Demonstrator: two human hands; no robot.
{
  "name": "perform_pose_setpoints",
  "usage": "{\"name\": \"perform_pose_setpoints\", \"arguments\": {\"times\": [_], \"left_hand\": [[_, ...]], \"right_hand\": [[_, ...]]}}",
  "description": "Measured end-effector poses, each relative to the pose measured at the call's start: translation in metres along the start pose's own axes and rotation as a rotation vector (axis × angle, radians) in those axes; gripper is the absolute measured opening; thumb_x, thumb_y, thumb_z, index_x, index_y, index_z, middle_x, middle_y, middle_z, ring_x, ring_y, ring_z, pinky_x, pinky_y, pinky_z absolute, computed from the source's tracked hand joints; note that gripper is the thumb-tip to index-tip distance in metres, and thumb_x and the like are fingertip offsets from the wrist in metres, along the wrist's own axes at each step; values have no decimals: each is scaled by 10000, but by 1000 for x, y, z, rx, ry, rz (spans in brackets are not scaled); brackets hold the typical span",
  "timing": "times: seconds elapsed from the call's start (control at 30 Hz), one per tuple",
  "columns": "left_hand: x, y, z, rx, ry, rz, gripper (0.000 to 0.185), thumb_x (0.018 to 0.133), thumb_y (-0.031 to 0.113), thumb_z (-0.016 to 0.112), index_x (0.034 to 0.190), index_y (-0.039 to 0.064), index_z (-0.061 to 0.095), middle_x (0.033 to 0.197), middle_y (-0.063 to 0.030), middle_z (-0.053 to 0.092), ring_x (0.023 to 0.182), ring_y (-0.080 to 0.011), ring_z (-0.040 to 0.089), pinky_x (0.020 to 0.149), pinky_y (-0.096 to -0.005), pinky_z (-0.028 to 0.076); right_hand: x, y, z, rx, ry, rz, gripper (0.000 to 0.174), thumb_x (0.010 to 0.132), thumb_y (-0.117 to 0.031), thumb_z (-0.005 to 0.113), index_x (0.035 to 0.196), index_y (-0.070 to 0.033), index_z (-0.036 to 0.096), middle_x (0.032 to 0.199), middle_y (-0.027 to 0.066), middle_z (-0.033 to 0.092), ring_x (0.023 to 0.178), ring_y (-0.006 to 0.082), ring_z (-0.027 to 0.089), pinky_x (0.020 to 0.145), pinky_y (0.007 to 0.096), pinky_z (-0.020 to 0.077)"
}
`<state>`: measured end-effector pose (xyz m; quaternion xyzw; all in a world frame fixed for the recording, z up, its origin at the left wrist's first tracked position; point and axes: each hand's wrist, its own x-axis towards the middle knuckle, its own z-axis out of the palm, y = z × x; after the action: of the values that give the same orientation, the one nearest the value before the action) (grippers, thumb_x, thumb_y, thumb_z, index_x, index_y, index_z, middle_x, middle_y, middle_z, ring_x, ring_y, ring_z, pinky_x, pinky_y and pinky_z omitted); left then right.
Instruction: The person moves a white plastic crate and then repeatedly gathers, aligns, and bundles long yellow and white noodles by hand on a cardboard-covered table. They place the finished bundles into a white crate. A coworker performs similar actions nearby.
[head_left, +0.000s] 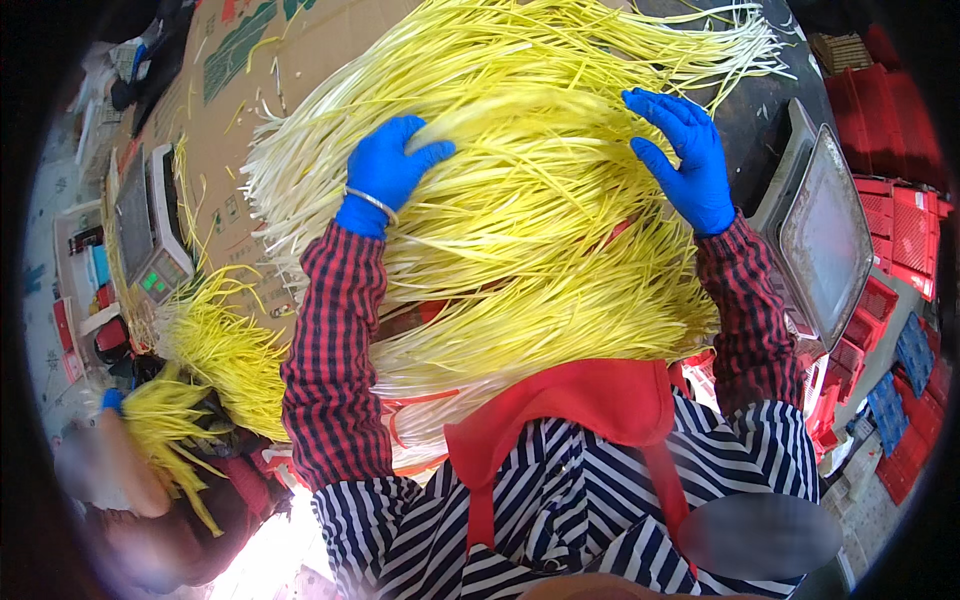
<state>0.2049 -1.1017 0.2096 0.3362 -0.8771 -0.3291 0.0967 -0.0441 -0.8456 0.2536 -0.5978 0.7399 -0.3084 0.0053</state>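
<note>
A wide heap of yellow chives (525, 247), pale white at the stem ends and yellow toward the tips, lies in front of me. My left hand (395, 166), in a blue glove with a thin band at the wrist, is at the stem side, its thumb and fingers closed around some stalks that look blurred to the right. My right hand (682, 156), also blue-gloved, is over the tip side at the right, fingers and thumb apart; whether it touches the leaves is unclear. More pale stems lie near my red apron (600, 397).
A metal-pan scale (829, 232) stands at the right, beside stacked red crates (877, 120). At the left are a digital scale (154, 225) on the printed cardboard (225, 150), a smaller chive heap (232, 352), and a co-worker's blue-gloved hand (112, 400) at another bunch.
</note>
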Motion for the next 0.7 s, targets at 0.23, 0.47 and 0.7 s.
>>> {"name": "perform_pose_setpoints", "arguments": {"times": [0.23,0.47,0.7], "left_hand": [[14,-6,-2,-90,-77,-66,634,754,478,761,1143,-9,646,1102,-196,668,1014,-305,645,883,-367,492],[-15,24,-30,-218,-251,174,806,701,401,822,1362,82,488,1209,-139,620,1087,-289,591,952,-389,444],[-35,19,-31,246,-230,350,921,656,181,799,1471,226,372,1232,-121,579,1087,-340,526,978,-418,399]], "right_hand": [[-26,-24,6,39,-98,-81,397,823,-139,675,1216,-172,633,1170,59,642,1046,267,574,909,404,414],[-81,-72,42,-21,-470,-223,315,840,-276,639,1127,-148,624,929,38,597,909,236,561,822,411,415],[-74,-83,39,-43,-427,-203,343,822,-246,655,1147,-142,625,1041,36,599,954,241,558,869,429,395]]}}
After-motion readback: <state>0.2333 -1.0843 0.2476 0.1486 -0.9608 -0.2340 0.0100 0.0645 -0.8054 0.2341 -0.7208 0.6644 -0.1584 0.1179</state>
